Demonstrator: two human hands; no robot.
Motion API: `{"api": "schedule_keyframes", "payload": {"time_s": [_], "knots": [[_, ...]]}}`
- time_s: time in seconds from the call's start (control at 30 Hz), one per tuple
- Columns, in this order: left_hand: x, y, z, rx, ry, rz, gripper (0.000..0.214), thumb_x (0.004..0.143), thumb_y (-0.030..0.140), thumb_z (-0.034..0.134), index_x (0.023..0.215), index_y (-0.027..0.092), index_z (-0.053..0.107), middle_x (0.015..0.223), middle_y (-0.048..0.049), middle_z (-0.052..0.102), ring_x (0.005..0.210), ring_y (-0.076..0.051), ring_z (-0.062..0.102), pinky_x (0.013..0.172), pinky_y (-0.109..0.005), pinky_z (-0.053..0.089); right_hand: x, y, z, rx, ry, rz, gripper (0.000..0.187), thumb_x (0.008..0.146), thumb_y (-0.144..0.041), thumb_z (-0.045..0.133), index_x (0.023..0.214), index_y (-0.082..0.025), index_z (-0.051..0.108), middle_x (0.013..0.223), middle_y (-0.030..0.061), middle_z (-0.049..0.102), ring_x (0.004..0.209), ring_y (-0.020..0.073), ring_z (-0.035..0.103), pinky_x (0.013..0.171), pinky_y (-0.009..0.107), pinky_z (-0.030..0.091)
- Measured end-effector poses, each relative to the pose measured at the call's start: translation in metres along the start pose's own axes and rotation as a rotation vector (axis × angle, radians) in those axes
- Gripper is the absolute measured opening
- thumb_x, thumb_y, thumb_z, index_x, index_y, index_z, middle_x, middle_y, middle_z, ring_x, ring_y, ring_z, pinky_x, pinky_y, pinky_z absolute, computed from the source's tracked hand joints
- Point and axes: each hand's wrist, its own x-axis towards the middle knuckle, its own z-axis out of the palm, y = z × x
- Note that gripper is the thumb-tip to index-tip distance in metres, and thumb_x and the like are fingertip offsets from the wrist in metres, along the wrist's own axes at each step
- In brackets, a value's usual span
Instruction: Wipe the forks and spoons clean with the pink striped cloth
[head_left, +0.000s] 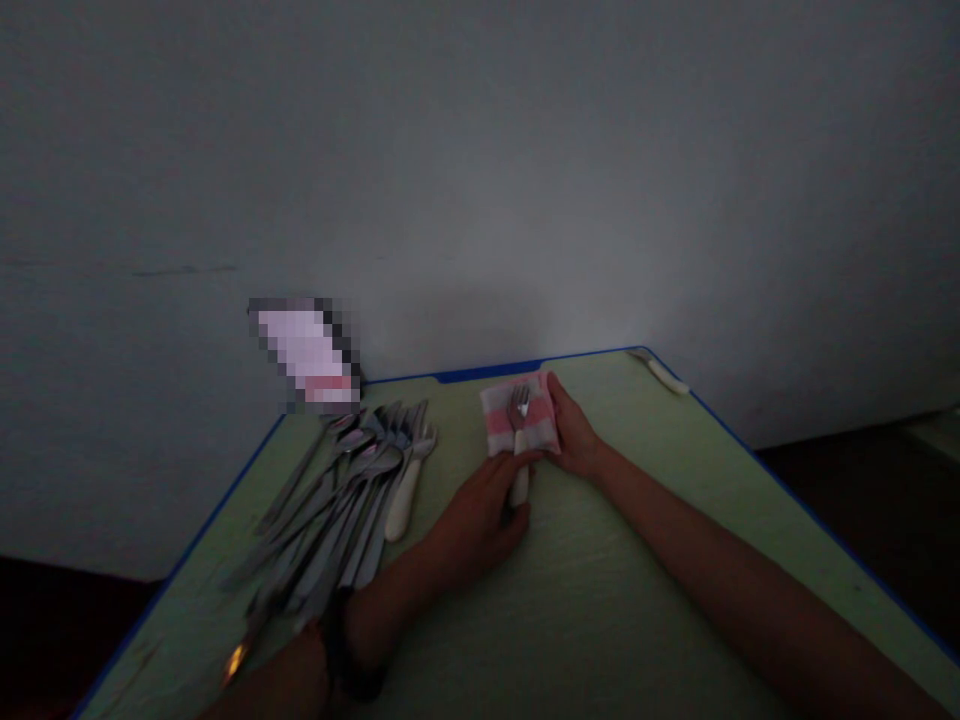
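Observation:
My left hand is closed around the pale handle of a fork, whose metal tines point away from me. Beneath the fork's head lies a folded pink and white checked cloth. The cloth's right edge is gripped by my right hand, with its fingers partly hidden behind the fabric. To the left of my left hand, a second fork with a pale handle rests beside a pile of metal cutlery, in which spoons and forks show.
A green table with a blue rim stands against a grey wall. Near its far right corner lies another pale-handled utensil. A blurred-out phone-like object leans by the wall at the far left.

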Motion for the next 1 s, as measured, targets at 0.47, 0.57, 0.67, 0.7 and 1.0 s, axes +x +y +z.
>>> {"api": "schedule_keyframes", "payload": {"time_s": [0.47,0.57,0.67,0.7,1.0], "knots": [[-0.0004,0.0006,-0.0003,0.002,-0.017,-0.003,0.059,0.077,0.009,0.046,0.132,0.024,0.031,0.113,-0.0063,0.049,0.105,-0.019,0.046,0.095,-0.037,0.038,-0.0013,-0.0003,0.0006,-0.013,-0.001,0.001,0.053,0.089,-0.051,0.022,0.089,-0.013,0.060,0.074,0.0069,0.067,0.079,0.0172,0.063,0.077,0.031,0.050],[-0.0003,0.0003,-0.0003,0.006,-0.019,0.002,0.058,0.077,0.009,0.046,0.131,0.025,0.032,0.112,-0.0061,0.049,0.104,-0.019,0.046,0.095,-0.037,0.038,-0.0020,-0.0006,0.0017,-0.004,0.000,0.008,0.053,0.089,-0.051,0.022,0.087,-0.014,0.060,0.072,0.0064,0.067,0.079,0.0170,0.063,0.076,0.030,0.050],[-0.0004,-0.0003,0.0001,0.003,-0.019,0.006,0.058,0.077,0.009,0.046,0.132,0.025,0.031,0.112,-0.0059,0.049,0.103,-0.019,0.047,0.093,-0.037,0.039,-0.0014,-0.0005,0.0017,0.002,0.011,0.003,0.052,0.089,-0.051,0.023,0.087,-0.014,0.060,0.072,0.0062,0.066,0.079,0.0167,0.063,0.076,0.029,0.051],[-0.0005,-0.0007,0.0004,0.002,-0.015,0.004,0.059,0.077,0.009,0.046,0.132,0.025,0.031,0.112,-0.0058,0.049,0.103,-0.019,0.047,0.093,-0.037,0.039,-0.0011,-0.0004,0.0016,-0.001,0.014,0.002,0.052,0.089,-0.051,0.023,0.088,-0.014,0.060,0.073,0.0062,0.066,0.079,0.0166,0.063,0.076,0.029,0.051],[-0.0001,0.0006,-0.0011,0.011,-0.029,0.003,0.060,0.076,0.009,0.047,0.132,0.024,0.031,0.113,-0.0068,0.049,0.105,-0.020,0.046,0.095,-0.037,0.037,-0.0021,-0.0014,0.0043,-0.014,0.060,-0.013,0.050,0.090,-0.048,0.023,0.085,-0.014,0.060,0.072,0.0058,0.066,0.075,0.0153,0.063,0.073,0.027,0.051]]}}
